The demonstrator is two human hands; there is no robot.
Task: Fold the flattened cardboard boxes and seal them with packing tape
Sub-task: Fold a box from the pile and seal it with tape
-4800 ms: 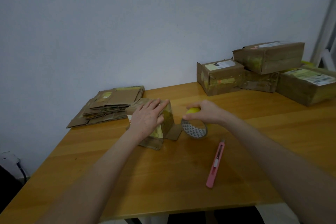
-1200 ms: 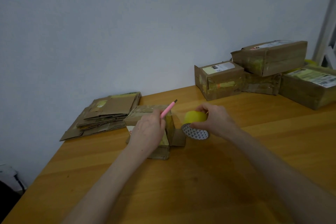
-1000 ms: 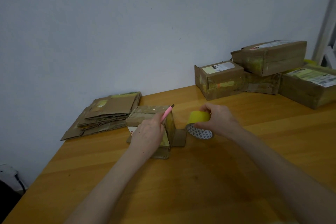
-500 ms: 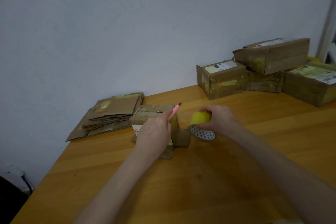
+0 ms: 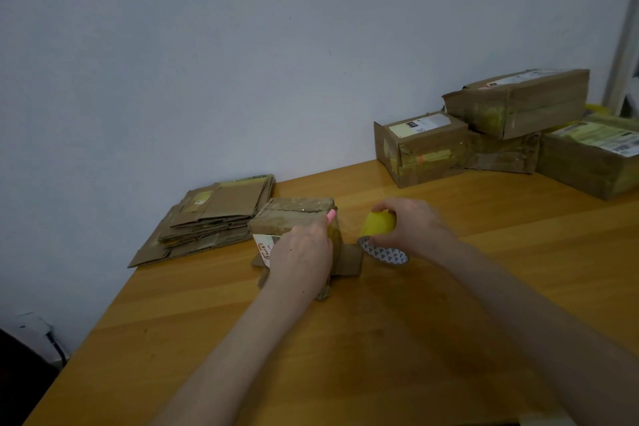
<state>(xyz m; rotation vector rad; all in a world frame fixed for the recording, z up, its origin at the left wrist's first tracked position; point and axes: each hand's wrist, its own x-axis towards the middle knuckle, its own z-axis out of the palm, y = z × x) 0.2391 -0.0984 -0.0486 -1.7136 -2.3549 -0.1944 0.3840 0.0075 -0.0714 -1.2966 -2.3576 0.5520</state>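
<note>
A small folded cardboard box (image 5: 294, 214) stands on the wooden table (image 5: 380, 339), one flap lying open toward the right. My left hand (image 5: 301, 252) rests on the box's near right side and grips a pink utility knife (image 5: 331, 215); only its tip shows above my fingers. My right hand (image 5: 408, 228) holds a roll of yellow packing tape (image 5: 378, 225) just right of the box, its patterned core facing me. A stack of flattened cardboard boxes (image 5: 211, 218) lies to the left of the box by the wall.
Several sealed cardboard boxes (image 5: 511, 138) are stacked at the back right against the wall. The table's left edge (image 5: 103, 318) runs diagonally near the flattened stack. Bare wood lies in front of my hands.
My left hand, earlier flat on the box, now holds the pink knife that lay on the table. The knife tip has dropped lower against the box's top edge. The tape roll stays beside the box.
</note>
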